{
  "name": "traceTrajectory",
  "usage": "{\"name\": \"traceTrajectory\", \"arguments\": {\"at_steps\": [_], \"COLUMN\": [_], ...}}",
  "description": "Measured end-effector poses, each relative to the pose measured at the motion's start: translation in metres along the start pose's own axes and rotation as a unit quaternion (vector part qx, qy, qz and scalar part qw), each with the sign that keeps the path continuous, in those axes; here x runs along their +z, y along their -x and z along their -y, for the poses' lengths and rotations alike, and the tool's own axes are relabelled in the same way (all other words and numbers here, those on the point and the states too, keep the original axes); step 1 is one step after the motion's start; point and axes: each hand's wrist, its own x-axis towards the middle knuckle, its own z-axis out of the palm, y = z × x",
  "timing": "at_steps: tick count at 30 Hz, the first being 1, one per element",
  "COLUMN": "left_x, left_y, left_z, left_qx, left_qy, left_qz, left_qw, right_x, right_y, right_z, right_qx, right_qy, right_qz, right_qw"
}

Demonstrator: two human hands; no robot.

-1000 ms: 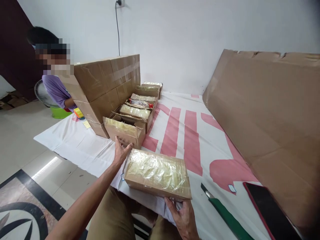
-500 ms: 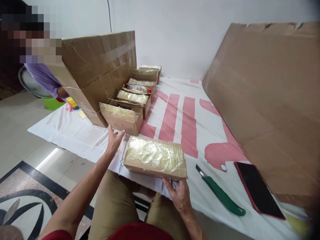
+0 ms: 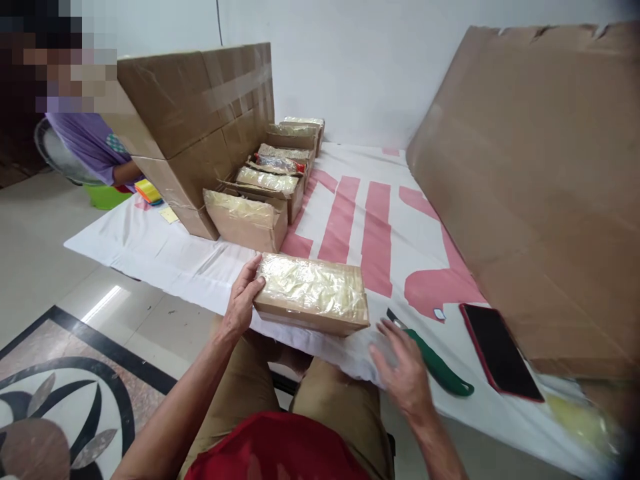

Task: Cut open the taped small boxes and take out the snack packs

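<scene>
A small cardboard box, its top covered with shiny clear tape, lies near the table's front edge. My left hand grips its left end, thumb on top. Off the box's right side, my right hand hovers with fingers apart, slightly blurred and holding nothing. Just beyond those fingers is a green-handled utility knife with its blade exposed, partly covered by the hand. Farther right lies a black phone with a red edge.
Several small boxes stand in a row along a stack of large cartons at left. A big cardboard sheet leans at right. The white and pink cloth covers the table. Another person's purple sleeve shows behind the cartons.
My left hand has moved right and taken hold of the taped box's left end. My right hand has let go of the box and shifted right, toward the utility knife.
</scene>
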Motion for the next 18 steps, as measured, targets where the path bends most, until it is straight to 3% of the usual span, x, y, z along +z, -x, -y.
{"name": "traceTrajectory", "arguments": {"at_steps": [4,6,9,14,18], "left_x": [0.001,0.002,0.001,0.001,0.004], "left_y": [0.0,0.001,0.0,-0.004,-0.004], "left_z": [0.002,0.002,0.003,-0.002,-0.004], "left_qx": [0.002,0.014,0.039,0.059,0.052], "left_qy": [0.038,0.056,0.06,-0.004,-0.035], "left_qz": [-0.005,-0.015,-0.011,0.012,0.011], "left_qw": [0.999,0.998,0.997,0.998,0.998], "right_x": [-0.036,-0.043,-0.045,-0.041,-0.055], "right_y": [0.002,0.003,0.0,-0.009,-0.014], "right_z": [-0.035,-0.042,-0.043,-0.05,-0.05], "right_qx": [-0.014,-0.033,-0.049,-0.032,-0.003], "right_qy": [0.201,0.304,0.363,0.367,0.248], "right_qz": [0.006,0.033,0.055,0.075,0.052], "right_qw": [0.98,0.951,0.929,0.927,0.967]}}
